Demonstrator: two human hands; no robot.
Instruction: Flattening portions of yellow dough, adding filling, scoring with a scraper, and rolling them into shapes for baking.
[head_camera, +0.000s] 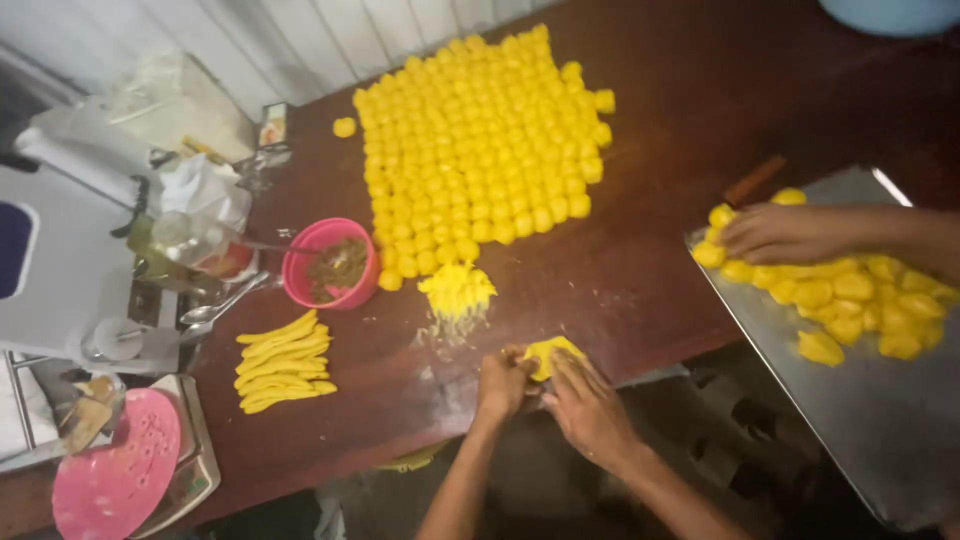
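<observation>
Hundreds of small yellow dough balls (480, 150) fill the upper middle of the frame in a tight block of rows, the largest thing I see on the dark wooden table (660, 260). At the right edge a metal tray (880, 420) carries a looser heap of yellow pieces (850, 300), and another person's hand (785, 233) rests on the heap's upper left end.

At the left edge sit white appliances and clutter; I cannot tell them apart. Nearer the centre stands a pink bowl (330, 262) with brownish filling, below it a stack of long yellow strips (282, 362) lying left to right, and at lower left a pink perforated lid (115, 480). A small loose pile of yellow dough (456, 290) lies just below the block of balls.

The smallest matter is what my hands work on. A flattened yellow dough piece (550, 355) lies at the table's near edge, lower centre. My left hand (503, 383) is curled against its left side, fingers closed on its rim. My right hand (585, 405) lies just to its lower right, fingers laid flat over its edge, pressing rather than gripping. Both touch it; neither is nearer. The loose pile lies straight up-frame from them, the bowl up and left.
</observation>
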